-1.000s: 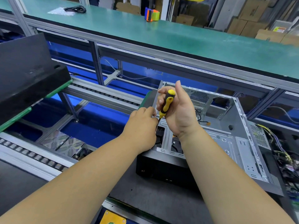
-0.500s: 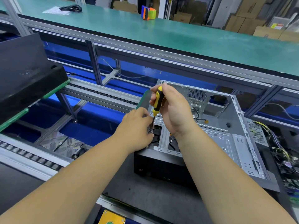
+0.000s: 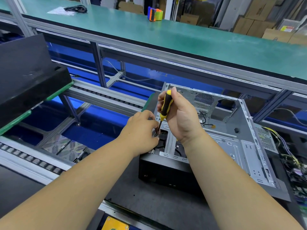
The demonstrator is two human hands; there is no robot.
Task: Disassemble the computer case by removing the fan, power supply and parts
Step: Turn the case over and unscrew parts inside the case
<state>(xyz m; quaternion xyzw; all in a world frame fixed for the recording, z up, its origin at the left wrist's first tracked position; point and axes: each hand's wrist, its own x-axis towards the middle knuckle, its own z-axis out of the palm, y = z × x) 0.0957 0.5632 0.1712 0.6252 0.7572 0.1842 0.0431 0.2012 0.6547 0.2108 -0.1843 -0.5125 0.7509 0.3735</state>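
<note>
Fingers [image 3: 167, 97] around screwdriver [image 3: 166, 106] inside case [image 3: 245, 130]

Two bare forearms, no sleeves in view up to the frame edge. No gloves, no watch, no bands or rings visible. Left hand [image 3: 141, 128]: bare, back of hand & knuckles toward the camera. Right hand [image 3: 181, 117]: bare, thumb side visible, short plain nails, no polish. Wrists bare on both. No markings or tattoos visible.
</note>
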